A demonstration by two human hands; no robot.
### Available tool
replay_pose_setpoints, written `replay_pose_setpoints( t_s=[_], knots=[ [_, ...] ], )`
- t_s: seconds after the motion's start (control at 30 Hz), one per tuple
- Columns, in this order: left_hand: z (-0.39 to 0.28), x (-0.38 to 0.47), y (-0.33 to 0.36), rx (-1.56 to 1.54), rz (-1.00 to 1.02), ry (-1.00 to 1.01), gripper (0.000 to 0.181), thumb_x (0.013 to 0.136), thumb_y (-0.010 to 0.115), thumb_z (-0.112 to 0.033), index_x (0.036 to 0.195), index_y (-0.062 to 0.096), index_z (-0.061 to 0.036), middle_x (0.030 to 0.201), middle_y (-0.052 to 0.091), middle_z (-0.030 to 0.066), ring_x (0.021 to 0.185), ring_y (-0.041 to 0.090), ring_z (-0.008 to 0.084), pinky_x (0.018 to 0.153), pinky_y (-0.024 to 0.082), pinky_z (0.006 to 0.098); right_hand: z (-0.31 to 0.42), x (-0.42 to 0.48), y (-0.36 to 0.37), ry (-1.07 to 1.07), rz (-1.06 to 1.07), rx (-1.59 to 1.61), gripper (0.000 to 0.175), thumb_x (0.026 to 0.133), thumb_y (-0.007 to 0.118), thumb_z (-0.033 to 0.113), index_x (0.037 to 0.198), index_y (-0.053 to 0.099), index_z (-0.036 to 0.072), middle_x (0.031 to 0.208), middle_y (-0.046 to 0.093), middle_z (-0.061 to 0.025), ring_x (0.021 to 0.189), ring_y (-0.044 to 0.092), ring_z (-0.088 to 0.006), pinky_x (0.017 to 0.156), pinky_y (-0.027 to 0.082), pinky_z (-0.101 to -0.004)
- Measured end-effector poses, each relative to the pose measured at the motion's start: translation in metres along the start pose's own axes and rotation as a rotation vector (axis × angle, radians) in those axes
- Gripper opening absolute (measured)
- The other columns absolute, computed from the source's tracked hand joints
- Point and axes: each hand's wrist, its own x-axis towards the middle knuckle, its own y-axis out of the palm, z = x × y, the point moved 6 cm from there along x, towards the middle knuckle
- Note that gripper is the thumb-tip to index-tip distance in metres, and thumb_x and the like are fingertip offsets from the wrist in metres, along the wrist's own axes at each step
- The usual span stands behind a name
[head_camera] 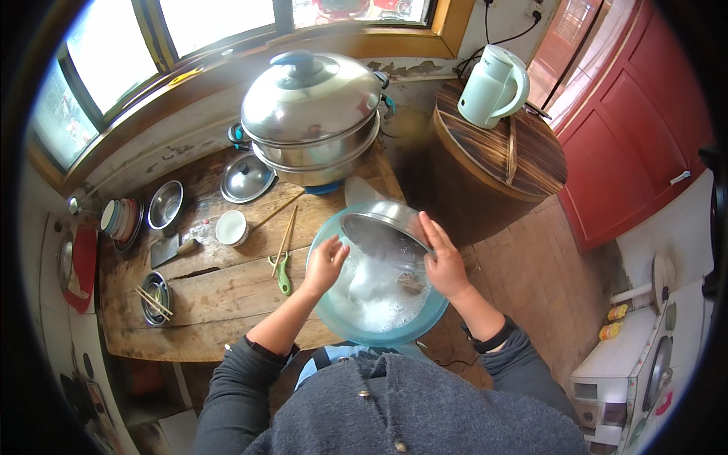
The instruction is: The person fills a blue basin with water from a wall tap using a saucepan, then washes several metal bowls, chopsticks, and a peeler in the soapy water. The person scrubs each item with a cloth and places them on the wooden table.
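Observation:
My right hand [445, 259] grips the right rim of a stainless steel basin [392, 219], its fingers on the outside. The metal basin is tilted, its hollow side facing me, over a larger blue plastic basin [387, 338] at the table's front edge. Foamy, soapy water [369, 290] fills the blue basin. A grey-brown cloth or scrubber [410, 282] shows among the suds below my right hand. My left hand [327, 264] is raised over the left rim of the blue basin with fingers apart, holding nothing.
Left on the wooden table [227, 307] are a green peeler [283, 276], chopsticks [286, 233], a white cup [232, 228], a cleaver [166, 252] and a bowl with chopsticks [156, 298]. A large steamer pot [313, 114] stands behind. An electric kettle [490, 85] sits on a round wooden lid [483, 153].

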Motion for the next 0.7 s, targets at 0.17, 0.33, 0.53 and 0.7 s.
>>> replay_pose_setpoints(
  t_s=[0.17,0.33,0.53,0.7],
  knots=[
    [-0.051,0.004,-0.036,-0.042,-0.156,0.264,0.023,0.082,0.061,-0.013,0.101,0.061,-0.0003,0.085,0.065,0.0125,0.074,0.062,0.0139,0.065,0.048,0.0234,0.017,0.009,-0.017,-0.031,-0.009,0.023,0.068,0.069,0.044,-0.014,0.13,0.038,0.014,0.123,0.046,-0.0157,0.107,0.051,-0.0324,0.085,0.045,-0.0335],
    [-0.084,-0.01,-0.052,0.177,-0.258,0.492,0.01,0.075,0.064,-0.004,0.084,0.063,-0.0001,0.076,0.063,0.0089,0.066,0.061,0.0134,0.058,0.049,0.0235,0.028,0.008,-0.02,-0.18,-0.059,0.066,0.057,0.073,0.05,-0.013,0.125,0.044,0.008,0.123,0.047,-0.0175,0.109,0.05,-0.0322,0.085,0.046,-0.0342],
    [-0.05,-0.023,-0.034,0.134,-0.109,0.24,0.035,0.07,0.062,0.003,0.103,0.057,-0.0048,0.077,0.059,0.0074,0.06,0.057,0.0128,0.057,0.048,0.0249,0.003,-0.016,0.007,-0.194,-0.027,0.2,0.053,0.073,0.049,-0.015,0.122,0.047,0.005,0.124,0.047,-0.0166,0.111,0.05,-0.0278,0.09,0.043,-0.0329],
    [-0.006,-0.035,-0.035,0.069,0.084,-0.014,0.034,0.077,0.051,-0.002,0.111,0.054,-0.0047,0.085,0.06,0.0177,0.06,0.06,0.0245,0.061,0.05,0.035,-0.054,-0.044,0.048,0.236,0.123,0.497,0.048,0.084,0.059,0.017,0.125,0.042,0.001,0.124,0.048,-0.0147,0.113,0.047,-0.0238,0.09,0.04,-0.0296]
  ],
)
